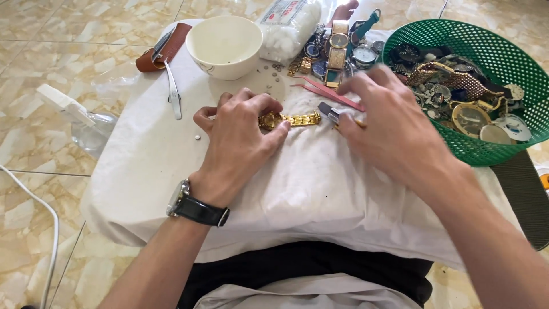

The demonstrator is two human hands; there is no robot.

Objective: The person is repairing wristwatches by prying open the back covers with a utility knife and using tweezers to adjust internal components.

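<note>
1. Gold watch (286,120) lies on the white cloth (297,189), just below the white bowl (224,46).
2. Left hand (240,143) fingers pinch it; keep it still.
3. Right hand (389,123) fingers pinch a small tool (330,113) beside the watch; press gently.

My left hand (240,134) presses a gold metal wristwatch (286,120) on the white cloth sheet (143,166). A green plastic mesh basket (503,63) sits beside a cream ceramic bowl (224,46).

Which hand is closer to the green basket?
Right. The right hand lies just beside the green basket; the left hand is further off, holding a gold watch.
</note>
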